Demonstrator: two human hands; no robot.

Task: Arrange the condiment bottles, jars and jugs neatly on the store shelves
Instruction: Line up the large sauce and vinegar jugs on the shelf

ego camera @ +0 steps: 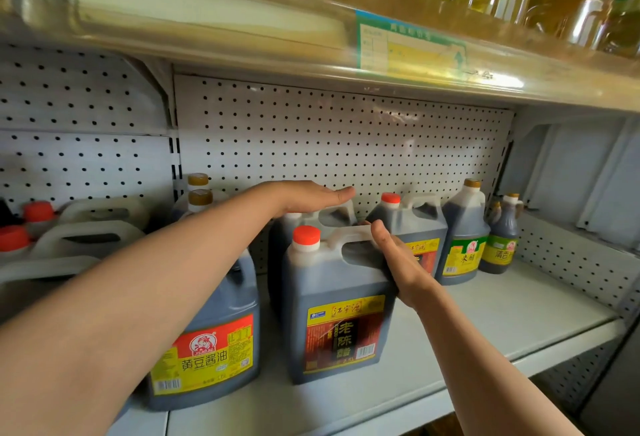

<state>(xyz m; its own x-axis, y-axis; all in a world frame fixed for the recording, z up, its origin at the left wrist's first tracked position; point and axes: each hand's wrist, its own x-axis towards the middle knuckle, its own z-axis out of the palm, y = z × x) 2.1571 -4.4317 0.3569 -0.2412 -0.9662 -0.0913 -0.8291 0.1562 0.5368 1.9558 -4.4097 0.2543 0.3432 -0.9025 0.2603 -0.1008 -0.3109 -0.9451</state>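
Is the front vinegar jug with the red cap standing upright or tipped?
Upright. The vinegar jug stands flat on the shelf, red cap on top.

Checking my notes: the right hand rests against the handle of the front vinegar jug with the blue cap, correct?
Not quite. The head view shows the right hand against the handle of the front vinegar jug, but its cap is red, not blue.

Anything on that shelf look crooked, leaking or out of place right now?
No spill or damage shows. The front vinegar jug stands apart from the back row, under the right hand. The right part of the shelf is bare in front. The view is blurred at the top.
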